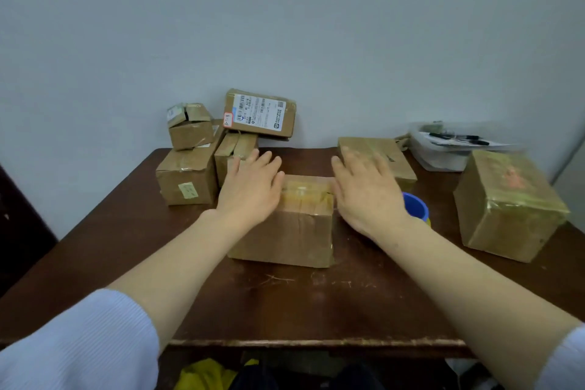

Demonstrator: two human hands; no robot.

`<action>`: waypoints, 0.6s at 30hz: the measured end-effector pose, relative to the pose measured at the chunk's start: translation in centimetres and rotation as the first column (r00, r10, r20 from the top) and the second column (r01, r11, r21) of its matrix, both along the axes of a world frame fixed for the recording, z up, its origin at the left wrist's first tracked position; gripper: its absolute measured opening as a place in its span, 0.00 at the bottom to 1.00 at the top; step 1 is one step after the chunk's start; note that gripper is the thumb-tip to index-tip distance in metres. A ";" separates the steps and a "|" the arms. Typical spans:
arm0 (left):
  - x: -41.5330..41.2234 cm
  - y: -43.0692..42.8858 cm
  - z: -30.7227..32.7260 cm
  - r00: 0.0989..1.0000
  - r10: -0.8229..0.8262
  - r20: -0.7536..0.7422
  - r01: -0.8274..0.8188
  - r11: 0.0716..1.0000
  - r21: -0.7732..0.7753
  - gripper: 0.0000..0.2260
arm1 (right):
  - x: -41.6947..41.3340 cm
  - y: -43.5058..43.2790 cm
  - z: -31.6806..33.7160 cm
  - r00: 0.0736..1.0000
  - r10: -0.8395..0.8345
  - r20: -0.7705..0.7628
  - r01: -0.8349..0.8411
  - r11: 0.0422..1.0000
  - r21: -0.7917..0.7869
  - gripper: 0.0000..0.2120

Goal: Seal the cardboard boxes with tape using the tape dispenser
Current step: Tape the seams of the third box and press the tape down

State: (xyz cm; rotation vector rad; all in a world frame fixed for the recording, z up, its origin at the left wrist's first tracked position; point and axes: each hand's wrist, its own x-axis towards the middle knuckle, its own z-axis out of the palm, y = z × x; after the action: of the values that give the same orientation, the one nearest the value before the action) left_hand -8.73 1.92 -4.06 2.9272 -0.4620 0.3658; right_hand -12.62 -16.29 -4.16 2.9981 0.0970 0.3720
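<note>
My fingers are spread flat, gripping nothing: my left hand [251, 188] presses the centre box [291, 231] at its 10 o'clock corner, my right hand [367, 193] at 2 o'clock, beside the blue tape dispenser [416, 204].

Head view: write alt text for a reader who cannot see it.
Two bare hands, left and right, lie open on either side of a taped box on a brown table. More boxes are stacked at the back left; another box stands right, and a blue object shows behind the right wrist.
</note>
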 end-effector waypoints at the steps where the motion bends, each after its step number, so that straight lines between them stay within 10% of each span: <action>1: -0.3 0.2 -0.3 0.999 -0.046 -0.002 0.046 0.998 0.038 0.21 | 0.3 2.0 0.4 0.989 0.150 0.013 -0.151 0.981 0.120 0.24; 7: 0.1 2.5 -1.4 0.988 -0.029 -0.149 0.039 0.997 0.068 0.22 | 1.1 4.1 -1.7 0.944 0.311 -0.108 -0.267 0.917 0.297 0.23; 13: 0.0 2.5 -1.6 0.966 0.090 -0.242 -0.148 0.961 -0.232 0.22 | 0.6 5.1 -2.9 0.994 0.096 -0.050 -0.057 0.855 0.516 0.23; 18: -0.2 2.1 -1.1 0.928 0.248 -0.279 -0.339 0.873 -0.352 0.23 | 2.0 5.9 -2.1 0.983 -0.099 -0.154 0.182 0.623 0.761 0.24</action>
State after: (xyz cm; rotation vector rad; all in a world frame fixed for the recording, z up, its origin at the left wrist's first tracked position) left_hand -8.91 4.04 -5.19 2.5899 0.0920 0.1335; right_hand -10.58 -10.39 -6.30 3.8478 -0.4091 0.2972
